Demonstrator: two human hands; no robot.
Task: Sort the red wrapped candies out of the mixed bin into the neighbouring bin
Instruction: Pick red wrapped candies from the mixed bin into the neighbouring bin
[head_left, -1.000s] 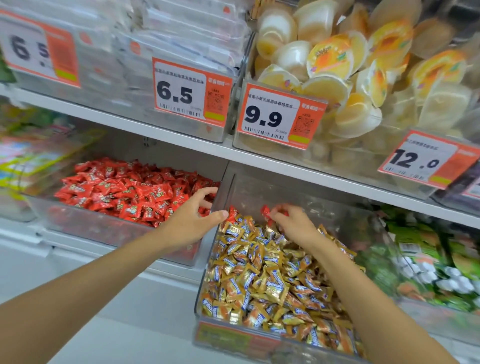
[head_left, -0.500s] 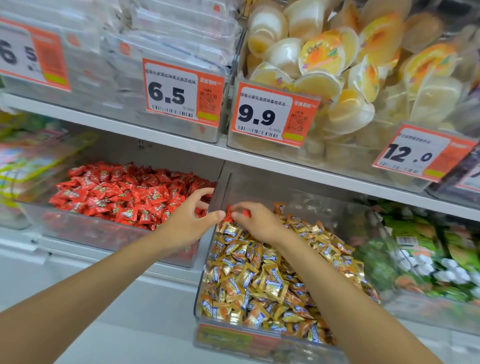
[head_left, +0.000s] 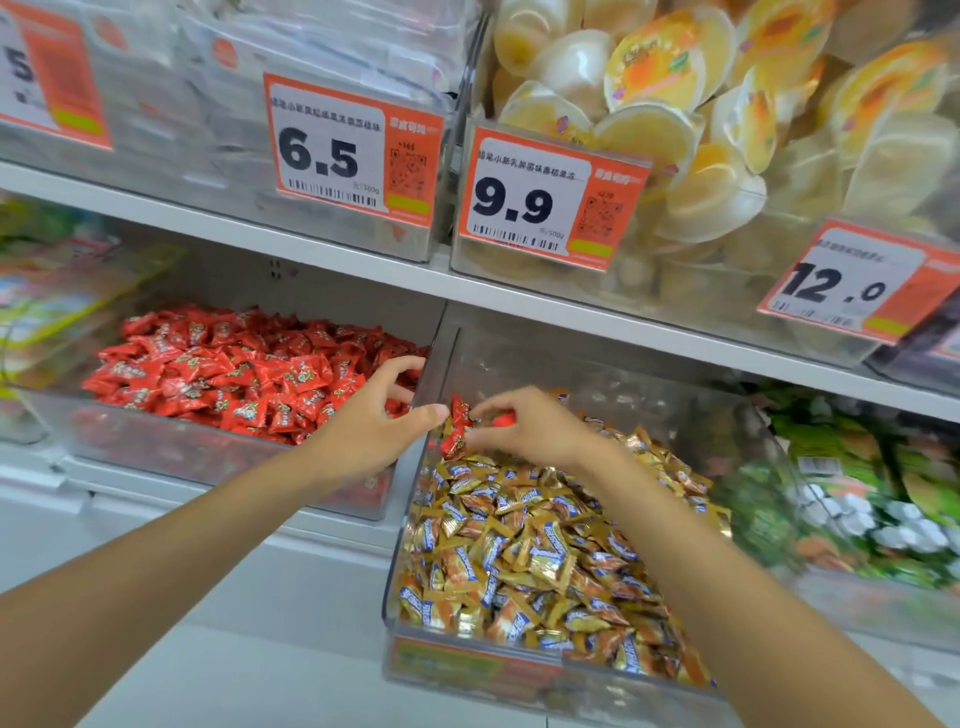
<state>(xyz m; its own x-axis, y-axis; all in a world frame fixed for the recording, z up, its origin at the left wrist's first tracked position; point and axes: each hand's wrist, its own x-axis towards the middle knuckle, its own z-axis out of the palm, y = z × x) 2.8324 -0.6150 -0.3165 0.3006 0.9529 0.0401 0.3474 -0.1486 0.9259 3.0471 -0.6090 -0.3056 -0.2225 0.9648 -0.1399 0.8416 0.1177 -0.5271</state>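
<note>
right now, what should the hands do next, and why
Probably carry the red wrapped candies pinched in the right hand leftward over the clear wall and drop them in the red candy bin. They are at the rear left corner of the mixed bin, beside that wall, and the left hand is open there.

the mixed bin (head_left: 571, 374) sits on the lower level just right of the neighbouring bin (head_left: 208, 452) and projects further forward, both under the shelf board (head_left: 519, 296). the left hand (head_left: 369, 426) lies across the wall between the two bins, and the right hand (head_left: 530, 426) is in the mixed bin's rear left corner, just beside it, with wrapped candies (head_left: 457, 426) in its fingertips. on the board, a bin of jelly cups (head_left: 675, 130) stands over the mixed bin, with a bin of flat packets (head_left: 337, 36) to its left.
</note>
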